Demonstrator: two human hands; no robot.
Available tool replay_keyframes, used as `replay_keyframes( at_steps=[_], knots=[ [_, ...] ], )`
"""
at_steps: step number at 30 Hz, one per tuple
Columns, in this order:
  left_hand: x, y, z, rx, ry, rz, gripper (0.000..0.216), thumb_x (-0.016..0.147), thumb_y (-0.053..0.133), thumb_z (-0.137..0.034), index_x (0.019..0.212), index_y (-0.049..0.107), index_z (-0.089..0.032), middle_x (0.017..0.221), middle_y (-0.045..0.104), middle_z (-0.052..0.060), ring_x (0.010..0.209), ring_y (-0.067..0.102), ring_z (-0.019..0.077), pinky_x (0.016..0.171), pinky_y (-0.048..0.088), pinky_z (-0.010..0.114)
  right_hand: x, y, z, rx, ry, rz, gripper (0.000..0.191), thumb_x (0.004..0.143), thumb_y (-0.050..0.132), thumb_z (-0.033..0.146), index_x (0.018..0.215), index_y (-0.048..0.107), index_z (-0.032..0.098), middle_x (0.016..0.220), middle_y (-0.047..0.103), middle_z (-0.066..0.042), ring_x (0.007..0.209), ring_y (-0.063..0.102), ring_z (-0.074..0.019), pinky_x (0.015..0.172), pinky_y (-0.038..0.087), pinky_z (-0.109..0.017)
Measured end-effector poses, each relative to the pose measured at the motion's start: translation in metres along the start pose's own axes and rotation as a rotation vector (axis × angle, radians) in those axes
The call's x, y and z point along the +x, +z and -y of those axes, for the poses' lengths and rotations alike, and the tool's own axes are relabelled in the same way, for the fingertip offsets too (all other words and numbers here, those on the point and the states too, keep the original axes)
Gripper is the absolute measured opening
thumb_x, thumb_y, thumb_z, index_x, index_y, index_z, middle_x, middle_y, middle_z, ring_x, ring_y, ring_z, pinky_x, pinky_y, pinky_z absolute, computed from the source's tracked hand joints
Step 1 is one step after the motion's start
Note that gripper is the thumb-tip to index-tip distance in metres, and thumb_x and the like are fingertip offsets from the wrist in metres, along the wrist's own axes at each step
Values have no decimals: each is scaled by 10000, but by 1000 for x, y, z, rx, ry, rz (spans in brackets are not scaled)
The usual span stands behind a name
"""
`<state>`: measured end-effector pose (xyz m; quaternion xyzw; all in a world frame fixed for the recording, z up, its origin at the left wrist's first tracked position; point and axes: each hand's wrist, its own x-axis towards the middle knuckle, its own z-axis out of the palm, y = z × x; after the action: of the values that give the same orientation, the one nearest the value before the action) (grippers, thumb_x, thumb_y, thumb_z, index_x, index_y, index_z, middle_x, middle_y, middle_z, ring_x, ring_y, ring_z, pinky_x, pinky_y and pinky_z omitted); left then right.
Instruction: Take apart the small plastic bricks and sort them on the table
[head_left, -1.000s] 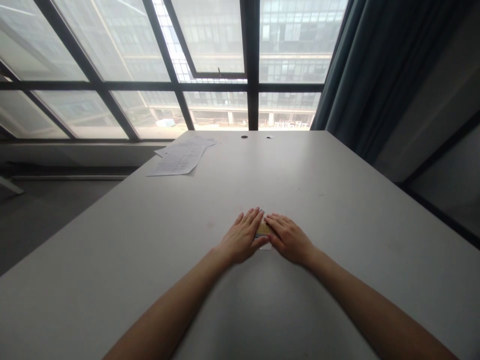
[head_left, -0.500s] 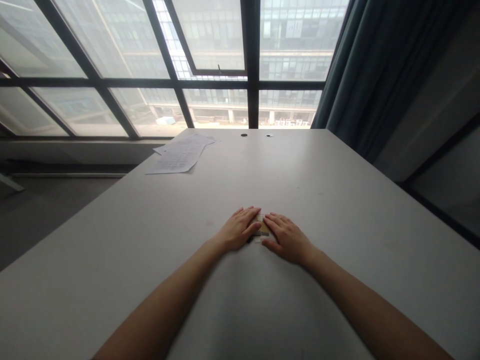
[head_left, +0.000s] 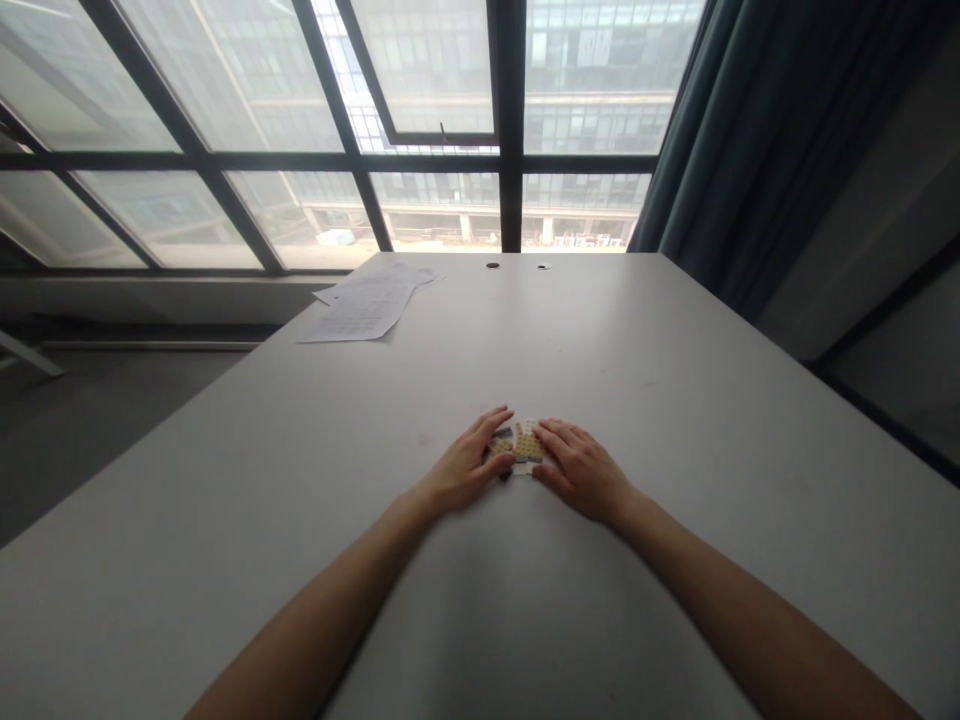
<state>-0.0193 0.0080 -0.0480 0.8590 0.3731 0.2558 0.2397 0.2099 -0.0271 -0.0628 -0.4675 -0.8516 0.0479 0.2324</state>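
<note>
A small flat yellow-and-white patterned thing [head_left: 523, 443], like a card or little packet, lies on the grey table [head_left: 675, 420] straight in front of me. My left hand [head_left: 465, 468] rests at its left side with fingers stretched over its edge and thumb against it. My right hand [head_left: 583, 470] lies flat at its right side, fingertips on its top edge. Both hands press on it from either side; most of it shows between them, and its exact kind is too small to tell.
Several printed paper sheets [head_left: 367, 305] lie at the table's far left corner. Two small round holes [head_left: 493, 266] sit near the far edge. Large windows stand beyond the table, with a dark curtain [head_left: 720, 150] at the right.
My hands have drawn slightly apart and the left fingers have lifted back, so more of the patterned thing shows between them than before. The view has shifted a little.
</note>
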Motion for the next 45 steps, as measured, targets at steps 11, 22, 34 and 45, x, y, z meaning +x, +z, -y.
replay_keyframes(
  at_steps=[11, 22, 34, 45],
  knots=[
    [-29, -16, 7, 213, -3, -20, 671, 821, 615, -462, 1388, 378, -194, 1435, 429, 132, 1324, 403, 283, 1108, 348, 441, 0, -4, 5, 1, 18, -25, 472, 906, 527, 365, 1323, 491, 148, 1332, 533, -144, 1241, 462, -258, 1059, 376, -437],
    [-35, -12, 0, 376, 16, -87, 503, 872, 532, -367, 1330, 418, -194, 1347, 500, 117, 1250, 450, 265, 1058, 378, 437, -3, -5, 8, 12, 41, -49, 450, 898, 541, 345, 1298, 504, 143, 1318, 535, -141, 1223, 465, -269, 1056, 374, -438],
    [-38, -8, 2, 419, 0, -146, 354, 879, 529, -347, 1200, 526, -200, 1256, 559, 96, 1187, 483, 258, 1009, 399, 430, -5, -5, 9, 14, 79, -47, 422, 889, 556, 344, 1260, 532, 145, 1290, 547, -140, 1209, 471, -273, 1042, 380, -432],
    [-37, -10, -2, 480, -5, -194, 167, 881, 512, -311, 970, 593, -196, 1173, 602, 91, 1159, 497, 261, 984, 400, 430, -4, -4, 5, 17, 122, -106, 408, 886, 547, 305, 1253, 545, 127, 1256, 564, -143, 1172, 484, -273, 1026, 383, -438]
  ],
)
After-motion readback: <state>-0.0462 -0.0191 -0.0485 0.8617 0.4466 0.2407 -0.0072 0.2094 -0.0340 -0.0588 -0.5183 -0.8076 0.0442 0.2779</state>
